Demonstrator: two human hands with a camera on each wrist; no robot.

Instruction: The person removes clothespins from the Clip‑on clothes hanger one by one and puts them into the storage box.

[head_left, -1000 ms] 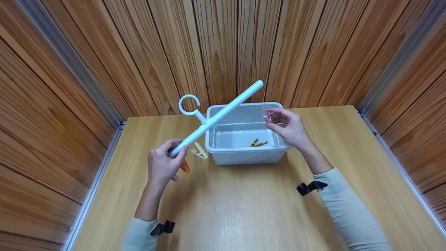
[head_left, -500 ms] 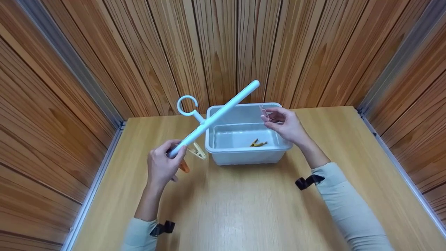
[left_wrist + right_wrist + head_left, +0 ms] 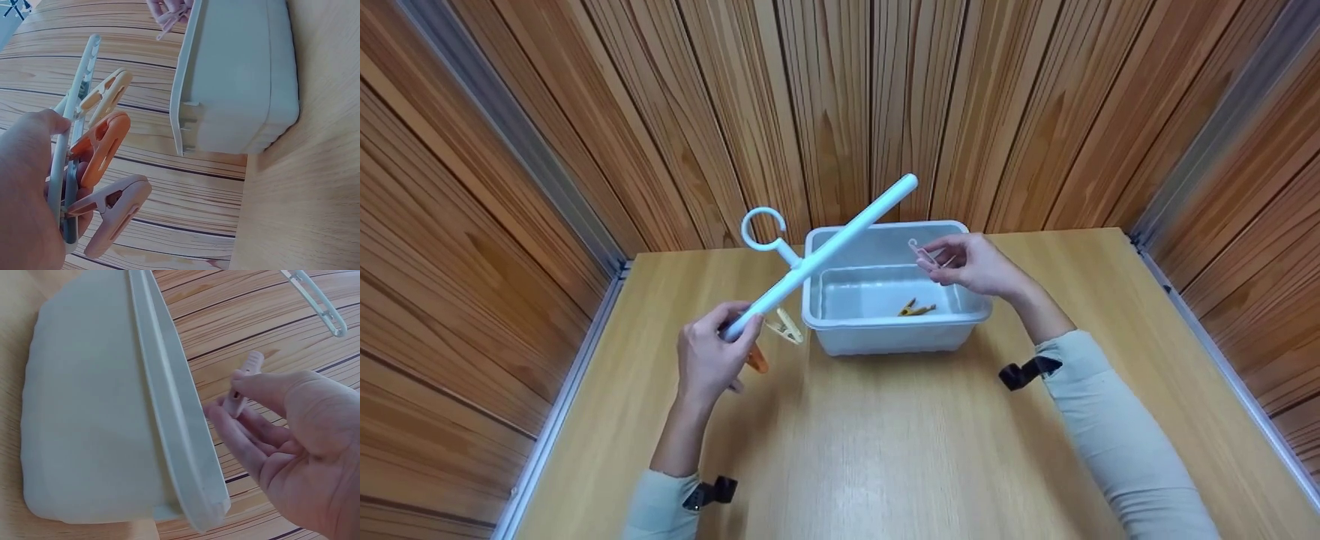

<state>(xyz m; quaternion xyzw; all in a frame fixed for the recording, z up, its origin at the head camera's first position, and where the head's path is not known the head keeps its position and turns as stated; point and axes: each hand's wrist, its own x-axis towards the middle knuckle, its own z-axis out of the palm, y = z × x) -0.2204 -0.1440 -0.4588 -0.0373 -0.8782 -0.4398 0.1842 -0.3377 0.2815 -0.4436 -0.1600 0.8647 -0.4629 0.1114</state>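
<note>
My left hand (image 3: 712,352) grips the lower end of a light blue hanger (image 3: 847,234), which tilts up to the right with its ring-shaped hook upper left. From the hanger's underside hang a cream clothespin (image 3: 107,95), an orange clothespin (image 3: 105,147) and a pink clothespin (image 3: 118,211), near my left fingers. Above the right part of a pale plastic bin (image 3: 896,324), my right hand (image 3: 979,266) pinches another pink clothespin (image 3: 242,385) between thumb and fingers. A small hook on that clothespin points up and left in the head view. Inside the bin lies a mustard-yellow clothespin (image 3: 916,308).
The bin stands at the back of a wooden table (image 3: 870,442), close to a wood-panelled wall (image 3: 840,112). Metal rails run along both sides. A black camera mount sits on each sleeve.
My right hand has shifted slightly left and turned, so the pink clothespin's hook now shows clearly. The hanger's far end has dipped a little left; my left hand has stayed nearly still.
</note>
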